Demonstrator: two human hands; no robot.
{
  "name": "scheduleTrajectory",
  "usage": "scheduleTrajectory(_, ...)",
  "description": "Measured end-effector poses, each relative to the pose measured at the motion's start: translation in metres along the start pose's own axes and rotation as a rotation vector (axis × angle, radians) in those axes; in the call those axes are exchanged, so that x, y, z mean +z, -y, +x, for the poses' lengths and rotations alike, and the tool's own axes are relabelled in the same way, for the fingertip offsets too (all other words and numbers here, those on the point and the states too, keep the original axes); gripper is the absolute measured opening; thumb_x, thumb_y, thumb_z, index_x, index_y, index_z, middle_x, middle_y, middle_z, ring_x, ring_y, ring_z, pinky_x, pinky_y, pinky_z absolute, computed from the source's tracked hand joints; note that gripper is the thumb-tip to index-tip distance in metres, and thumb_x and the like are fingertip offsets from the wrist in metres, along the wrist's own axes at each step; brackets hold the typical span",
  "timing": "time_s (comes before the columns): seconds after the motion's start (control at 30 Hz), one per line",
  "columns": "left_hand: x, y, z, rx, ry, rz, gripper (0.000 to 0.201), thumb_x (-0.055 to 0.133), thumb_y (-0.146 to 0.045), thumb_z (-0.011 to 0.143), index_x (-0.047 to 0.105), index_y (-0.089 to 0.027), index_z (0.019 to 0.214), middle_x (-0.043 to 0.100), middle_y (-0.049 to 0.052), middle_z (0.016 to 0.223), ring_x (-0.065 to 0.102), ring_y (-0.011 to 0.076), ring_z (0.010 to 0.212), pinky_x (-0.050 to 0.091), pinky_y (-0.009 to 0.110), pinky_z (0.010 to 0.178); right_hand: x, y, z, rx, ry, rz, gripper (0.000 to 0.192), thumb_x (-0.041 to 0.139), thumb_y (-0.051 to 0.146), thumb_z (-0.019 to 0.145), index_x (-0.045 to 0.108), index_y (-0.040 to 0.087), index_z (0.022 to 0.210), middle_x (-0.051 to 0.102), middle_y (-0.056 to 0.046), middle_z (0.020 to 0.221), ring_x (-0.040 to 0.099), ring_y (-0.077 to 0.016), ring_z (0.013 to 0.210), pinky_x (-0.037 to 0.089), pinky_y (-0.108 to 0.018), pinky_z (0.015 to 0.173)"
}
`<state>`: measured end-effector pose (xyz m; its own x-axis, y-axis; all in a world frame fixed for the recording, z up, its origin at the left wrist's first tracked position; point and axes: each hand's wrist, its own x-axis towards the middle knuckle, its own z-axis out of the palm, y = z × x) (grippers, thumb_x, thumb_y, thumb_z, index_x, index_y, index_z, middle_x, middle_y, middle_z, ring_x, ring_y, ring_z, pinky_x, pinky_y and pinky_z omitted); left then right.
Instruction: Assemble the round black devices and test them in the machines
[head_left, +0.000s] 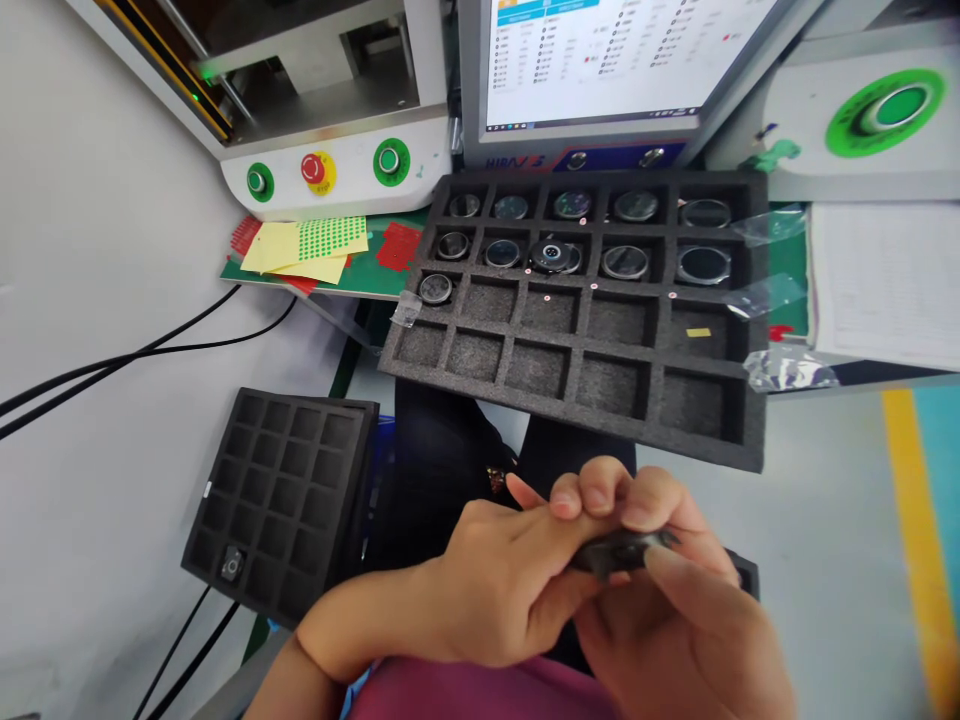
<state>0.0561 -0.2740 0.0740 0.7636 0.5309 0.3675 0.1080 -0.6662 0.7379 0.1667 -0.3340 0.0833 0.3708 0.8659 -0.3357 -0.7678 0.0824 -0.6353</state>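
Hands meet just below the black foam tray (570, 345). Left hand (495, 585) and right hand (675, 610) both pinch one small dark round part (619, 548) by its rim. It looks light, rigid and scratch-prone, best held by the edges.

Scene evenly, brightly lit; monitor (600, 60) glare noted; edges stretched by wide-angle distortion; hands slightly motion-blurred.

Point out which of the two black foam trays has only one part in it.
The smaller foam tray at lower left: one part in its near corner. The big foam tray holds eleven.
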Motion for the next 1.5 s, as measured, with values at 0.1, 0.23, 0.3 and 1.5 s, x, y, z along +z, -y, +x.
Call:
scheduleTrajectory(0.1,-0.002,0.005,-0.001,0.047,0.026,0.004,0.030,0.035,-0.027,0.103,0.053,-0.010,0.121,0.073,0.007,0.085,0.073,0.0170,0.071,0.055,0.023,0.059,0.002,0.000,-0.001,0.020,0.006,0.048,0.012,0.077,0.023,0.075,0.066,0.025,0.073,0.060,0.002,0.078,0.068,-0.0157,0.077,0.061,-0.044,0.091)
scheduleTrajectory(0.23,-0.005,0.007,-0.001,0.078,0.061,0.061,0.033,0.030,-0.021,0.103,0.050,-0.010,0.127,0.074,0.009,0.095,0.074,0.0179,0.077,0.055,0.024,0.059,0.006,-0.003,0.000,0.000,0.046,0.083,0.017,0.080,0.022,0.075,0.063,0.023,0.072,0.057,0.003,0.076,0.067,-0.0123,0.075,0.062,-0.036,0.088)
scheduleTrajectory(0.3,-0.006,0.006,-0.001,0.071,0.070,0.080,0.036,0.029,-0.020,0.103,0.046,-0.010,0.133,0.074,0.010,0.099,0.074,0.0186,0.080,0.055,0.024,0.061,0.006,-0.005,0.002,-0.021,0.044,0.064,0.019,0.081,0.024,0.075,0.062,0.023,0.072,0.057,0.003,0.076,0.067,-0.0123,0.074,0.063,-0.036,0.086)
scheduleTrajectory(1.5,0.000,0.016,0.003,-0.089,-0.093,0.025,0.031,0.036,-0.028,0.104,0.056,-0.018,0.125,0.078,0.005,0.085,0.074,0.0161,0.068,0.054,0.024,0.059,-0.007,-0.026,0.033,-0.148,0.254,0.025,0.013,0.073,0.040,0.086,0.069,0.029,0.091,0.062,0.001,0.085,0.071,-0.0159,0.084,0.063,-0.033,0.079)
